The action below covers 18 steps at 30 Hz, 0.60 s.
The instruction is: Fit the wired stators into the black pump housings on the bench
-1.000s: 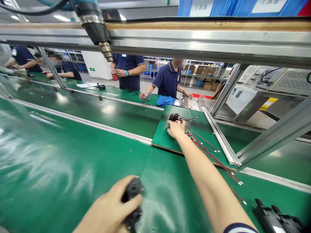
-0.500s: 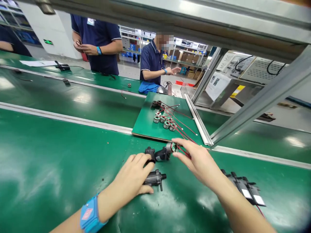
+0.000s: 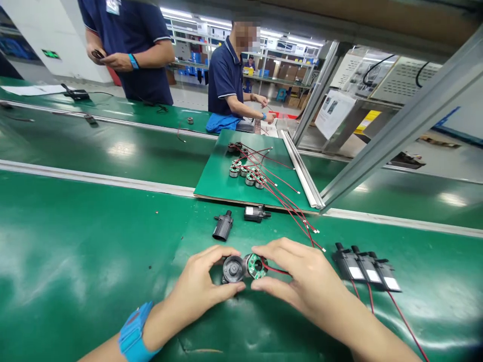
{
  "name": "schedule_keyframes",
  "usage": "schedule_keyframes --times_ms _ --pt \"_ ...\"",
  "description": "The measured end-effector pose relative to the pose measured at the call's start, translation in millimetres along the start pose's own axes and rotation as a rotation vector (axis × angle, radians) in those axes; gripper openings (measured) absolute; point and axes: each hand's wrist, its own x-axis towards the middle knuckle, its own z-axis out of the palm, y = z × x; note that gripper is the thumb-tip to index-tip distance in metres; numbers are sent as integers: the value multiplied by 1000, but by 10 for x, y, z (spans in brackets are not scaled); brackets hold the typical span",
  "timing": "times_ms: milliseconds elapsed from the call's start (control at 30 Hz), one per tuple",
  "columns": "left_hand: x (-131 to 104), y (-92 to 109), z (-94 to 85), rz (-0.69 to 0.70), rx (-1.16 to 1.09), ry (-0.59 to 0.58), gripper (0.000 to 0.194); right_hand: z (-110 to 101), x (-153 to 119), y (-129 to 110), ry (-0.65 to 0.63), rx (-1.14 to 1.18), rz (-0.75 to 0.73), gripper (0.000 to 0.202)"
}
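Observation:
Between the thumb and fingers of my left hand (image 3: 196,279) is a black pump housing (image 3: 233,270), its round open end facing me. My right hand (image 3: 305,274) pinches a motor stator (image 3: 258,266) with a green circuit board on its face and red wires trailing under the palm. The stator is tilted and right beside the housing's mouth; whether they touch I cannot tell. Beyond my hands, another black pump housing (image 3: 223,226) and a black pump body with a white label (image 3: 256,213) lie on the green bench (image 3: 94,241).
A green board (image 3: 215,176) bears several stators (image 3: 249,178) with red wires hanging over its near edge. Several labelled black pumps (image 3: 368,269) lie in a row at right. A metal frame post (image 3: 392,120) slants across the right. Two co-workers (image 3: 226,75) stand across the line.
My left hand has picked up the black pump housing and turned its open end toward me. My right hand has brought the stator nearer, beside it. The view has shifted slightly.

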Motion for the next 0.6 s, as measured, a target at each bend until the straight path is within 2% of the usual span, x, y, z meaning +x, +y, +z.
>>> schedule_keyframes --times_ms 167,300,500,600 --pt "-59 -74 163 41 -74 -31 57 117 12 -6 -105 30 27 45" --pt "-93 -124 195 106 -60 -22 72 196 40 12 -109 7 63 42" --pt "-113 -136 205 145 -52 21 67 264 18 -20 -26 -180 63 40" --pt "-121 -157 219 175 -48 34 64 276 20 -41 -99 -304 28 39"
